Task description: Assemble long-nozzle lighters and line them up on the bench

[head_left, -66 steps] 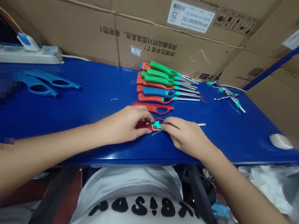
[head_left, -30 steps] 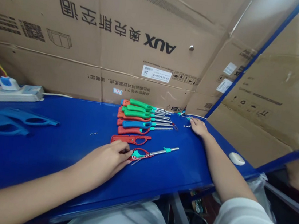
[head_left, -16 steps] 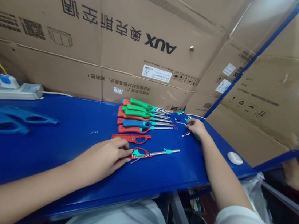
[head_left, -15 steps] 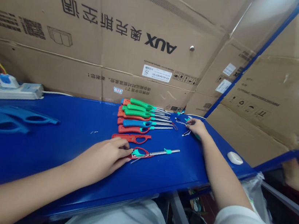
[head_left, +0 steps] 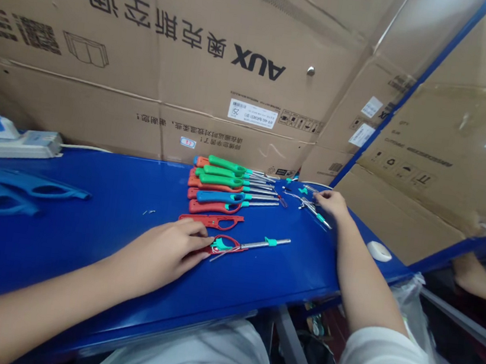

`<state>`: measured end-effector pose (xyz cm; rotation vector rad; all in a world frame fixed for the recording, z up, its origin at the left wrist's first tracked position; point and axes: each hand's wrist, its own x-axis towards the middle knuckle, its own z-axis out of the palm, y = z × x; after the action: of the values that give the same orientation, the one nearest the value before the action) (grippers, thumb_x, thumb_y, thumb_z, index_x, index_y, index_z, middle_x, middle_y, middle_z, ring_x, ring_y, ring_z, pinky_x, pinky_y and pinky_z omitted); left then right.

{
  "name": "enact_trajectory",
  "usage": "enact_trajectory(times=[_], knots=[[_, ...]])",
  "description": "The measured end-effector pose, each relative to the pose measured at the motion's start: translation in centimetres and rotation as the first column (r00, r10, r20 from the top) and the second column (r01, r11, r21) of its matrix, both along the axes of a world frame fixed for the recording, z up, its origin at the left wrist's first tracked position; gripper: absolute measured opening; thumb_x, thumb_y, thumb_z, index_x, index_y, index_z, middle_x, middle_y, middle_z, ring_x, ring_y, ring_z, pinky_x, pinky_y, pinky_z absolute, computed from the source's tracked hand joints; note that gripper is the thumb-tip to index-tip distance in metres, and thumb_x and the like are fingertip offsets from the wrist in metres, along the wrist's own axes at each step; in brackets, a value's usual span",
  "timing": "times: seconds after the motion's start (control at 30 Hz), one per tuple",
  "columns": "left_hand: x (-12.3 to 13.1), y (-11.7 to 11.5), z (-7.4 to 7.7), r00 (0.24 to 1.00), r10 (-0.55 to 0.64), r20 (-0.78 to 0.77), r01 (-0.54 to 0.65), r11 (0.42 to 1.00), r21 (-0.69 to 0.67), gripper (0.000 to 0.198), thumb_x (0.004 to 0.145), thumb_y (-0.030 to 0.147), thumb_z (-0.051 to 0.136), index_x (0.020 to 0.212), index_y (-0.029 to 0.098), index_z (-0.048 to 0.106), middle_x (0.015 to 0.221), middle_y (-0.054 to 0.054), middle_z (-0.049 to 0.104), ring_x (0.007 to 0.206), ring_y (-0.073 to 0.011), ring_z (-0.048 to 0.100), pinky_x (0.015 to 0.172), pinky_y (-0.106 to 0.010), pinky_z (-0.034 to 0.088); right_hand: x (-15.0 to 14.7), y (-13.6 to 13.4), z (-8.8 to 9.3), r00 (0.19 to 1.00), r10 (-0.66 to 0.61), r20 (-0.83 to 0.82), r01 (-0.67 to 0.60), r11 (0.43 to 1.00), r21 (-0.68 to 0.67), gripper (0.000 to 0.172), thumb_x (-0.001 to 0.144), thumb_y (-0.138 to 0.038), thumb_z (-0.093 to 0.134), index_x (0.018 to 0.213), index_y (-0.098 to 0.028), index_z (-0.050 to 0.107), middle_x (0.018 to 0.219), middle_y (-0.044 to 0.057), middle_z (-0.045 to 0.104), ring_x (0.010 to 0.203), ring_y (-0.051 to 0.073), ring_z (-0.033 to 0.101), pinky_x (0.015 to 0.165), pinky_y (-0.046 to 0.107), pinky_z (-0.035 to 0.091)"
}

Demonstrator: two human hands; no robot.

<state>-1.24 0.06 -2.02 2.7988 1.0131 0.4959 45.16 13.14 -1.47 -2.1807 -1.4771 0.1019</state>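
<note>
My left hand point(head_left: 181, 245) grips the handle end of an opened red lighter point(head_left: 228, 246) on the blue table. Its teal trigger, a thin wire and a metal tube with a teal collar show. Just behind lies a loose red handle half point(head_left: 220, 221). My right hand point(head_left: 334, 205) is at the far right among small parts, its fingers pinched together; what they hold, if anything, is hidden. A metal tube with teal pieces point(head_left: 317, 212) lies below those fingers, and a small teal piece point(head_left: 303, 190) is to their left.
Several long-nosed lighters point(head_left: 219, 194) with green, red and blue handles lie in a row at the back. Blue handle shells point(head_left: 2, 204) and a power strip point(head_left: 37, 146) are on the left. A white rounded object point(head_left: 379, 251) sits at right. Cardboard point(head_left: 171, 77) walls the back.
My right hand has shifted slightly right, and the metal tube with teal pieces below it has come into sight. My left hand stays on the red lighter; the view has moved slightly.
</note>
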Motion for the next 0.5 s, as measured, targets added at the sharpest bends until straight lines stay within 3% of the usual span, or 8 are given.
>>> enact_trajectory(times=[0.1, 0.17, 0.37, 0.5], knots=[[0.0, 0.1, -0.1, 1.000, -0.002, 0.005, 0.002, 1.000, 0.003, 0.027, 0.101, 0.028, 0.051, 0.111, 0.021, 0.076, 0.110, -0.009, 0.070, 0.097, -0.0236, 0.069, 0.084, -0.034, 0.057, -0.4, 0.2, -0.2, 0.992, 0.106, -0.071, -0.111, 0.991, -0.069, 0.031, 0.080, -0.044, 0.080, 0.081, -0.013, 0.072, 0.076, 0.004, 0.071, 0.070, 0.016, 0.064, 0.068, 0.027, 0.053], [-0.1, 0.2, -0.2, 1.000, -0.002, 0.003, 0.002, 1.000, 0.003, 0.027, 0.102, 0.028, 0.051, 0.112, 0.022, 0.075, 0.111, -0.008, 0.070, 0.098, -0.0234, 0.069, 0.085, -0.033, 0.057, -0.6, 0.5, -0.5, 0.983, 0.148, -0.110, -0.156, 0.986, -0.065, 0.030, 0.070, -0.041, 0.085, 0.070, -0.015, 0.069, 0.065, 0.002, 0.068, 0.060, 0.013, 0.058, 0.060, 0.025, 0.048], [0.0, 0.2, 0.0, 1.000, 0.003, -0.004, -0.003, 1.000, 0.008, 0.027, 0.101, 0.028, 0.052, 0.114, 0.023, 0.075, 0.111, -0.008, 0.071, 0.098, -0.0243, 0.070, 0.084, -0.034, 0.057, -1.1, 0.7, -0.7, 0.967, 0.184, -0.176, -0.158, 0.975, 0.153, 0.033, 0.064, -0.042, 0.083, 0.065, -0.018, 0.061, 0.066, 0.004, 0.066, 0.061, 0.016, 0.057, 0.063, 0.030, 0.048], [0.1, 0.2, 0.0, 0.999, 0.017, 0.035, -0.016, 0.999, -0.034, 0.028, 0.099, 0.029, 0.053, 0.115, 0.023, 0.076, 0.113, -0.009, 0.072, 0.103, -0.0257, 0.069, 0.087, -0.036, 0.058, -2.6, 0.3, 0.9, 0.940, 0.280, -0.193, -0.185, 0.897, 0.401, 0.040, 0.075, -0.057, 0.073, 0.076, -0.022, 0.053, 0.072, 0.004, 0.064, 0.070, 0.018, 0.060, 0.069, 0.032, 0.051]])
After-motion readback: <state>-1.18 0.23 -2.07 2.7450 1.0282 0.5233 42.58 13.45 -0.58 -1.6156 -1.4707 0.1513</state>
